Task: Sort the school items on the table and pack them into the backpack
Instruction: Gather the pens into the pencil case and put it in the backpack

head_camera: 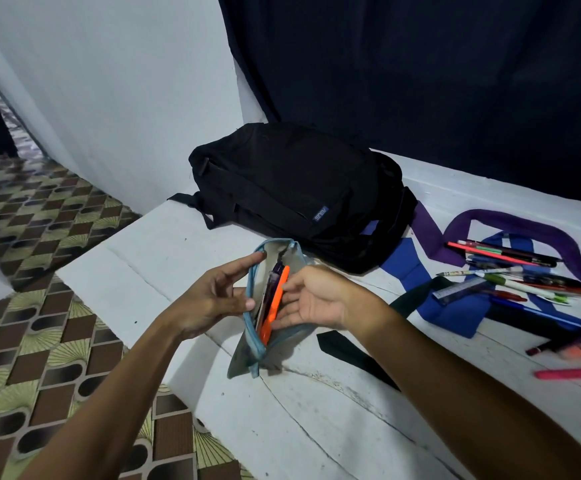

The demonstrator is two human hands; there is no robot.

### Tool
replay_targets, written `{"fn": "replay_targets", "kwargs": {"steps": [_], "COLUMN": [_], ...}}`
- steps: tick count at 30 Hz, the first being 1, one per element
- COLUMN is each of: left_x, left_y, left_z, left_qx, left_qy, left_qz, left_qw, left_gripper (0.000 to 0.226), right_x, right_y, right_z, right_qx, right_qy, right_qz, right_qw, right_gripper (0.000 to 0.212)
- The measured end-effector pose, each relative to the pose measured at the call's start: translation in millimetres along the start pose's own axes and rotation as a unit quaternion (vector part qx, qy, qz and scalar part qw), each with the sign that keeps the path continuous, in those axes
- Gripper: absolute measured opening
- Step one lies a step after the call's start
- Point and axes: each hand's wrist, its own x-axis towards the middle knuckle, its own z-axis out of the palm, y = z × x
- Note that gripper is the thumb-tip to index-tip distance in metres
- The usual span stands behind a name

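A black fabric backpack (299,195) lies flat at the back of the white table (317,410), against a dark curtain (420,64); it looks zipped, soft and slumped, with a small blue label on its front. To the right, loose pens and pencils (511,271) lie scattered over purple, blue and black shapes on the tabletop, a clear ruler (459,289) among them. Nearer the right edge lie a pink highlighter (573,374) and a blurred cluster of orange and dark markers (573,344). Patterned brown and green floor tiles (39,341) show left of the table, below a pale wall (109,81).

In front of the backpack and just clear of it, the person holds a light blue pencil pouch (265,306) with its mouth spread open. It is limp cloth with a pale lining and a blue zip edge, its lower end resting on the table. An orange marker (273,306) and a purple pen stand slanted inside. The left hand (209,299) pinches the pouch's left edge, thumb inside the rim, forefinger stretched along the edge. The right hand (313,299) is at the right side, fingers loosely curved and touching the orange marker; whether they grip it I cannot tell.
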Motion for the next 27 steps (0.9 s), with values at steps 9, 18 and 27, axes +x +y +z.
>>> {"fn": "replay_targets", "kwargs": {"steps": [9, 18, 27], "left_x": [8, 12, 44], "left_y": [11, 26, 42], "left_z": [2, -2, 45], "left_qx": [0.107, 0.177, 0.481], "left_qy": [-0.001, -0.006, -0.054], "left_qz": [-0.016, -0.041, -0.098], "left_qw": [0.994, 0.983, 0.87], "left_gripper": [0.08, 0.081, 0.08], "right_x": [-16, -21, -56], "right_y": [-5, 8, 21], "right_z": [11, -4, -53], "right_qx": [-0.253, -0.295, -0.398], "right_qy": [0.113, 0.113, 0.175], "right_qz": [-0.098, -0.238, -0.281], "right_qw": [0.956, 0.918, 0.856], "right_gripper": [0.028, 0.043, 0.03]}}
